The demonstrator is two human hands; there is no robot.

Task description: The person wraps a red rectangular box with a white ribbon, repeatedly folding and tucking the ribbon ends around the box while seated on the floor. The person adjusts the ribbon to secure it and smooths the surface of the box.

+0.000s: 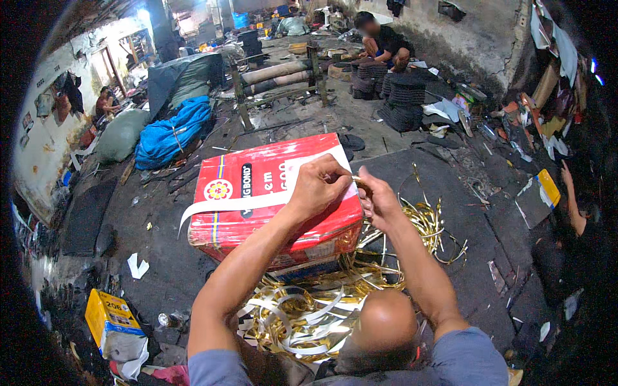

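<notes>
A red carton (257, 167) lies in front of me with its printed face up. Across it runs a long white strip (238, 203), its loose end hanging over the left edge. My left hand (317, 184) is closed on the strip near the carton's right edge, fingertips pinched. Just beside it, my right hand (380, 201) is closed, with thumb and forefinger pinching a thin gold strip (356, 178). Whether the white and gold pieces are one strip, I cannot tell. Below the carton lies a tangled heap of gold and white strips (302, 321), spreading right to more gold strips (425, 225).
A yellow box (112, 318) stands at the lower left. Farther off are a blue bundle (172, 134), a roller frame (277, 80) and stacked dark pads (402, 100). One person (380, 45) squats at the back; another person's arm (571, 196) shows at right.
</notes>
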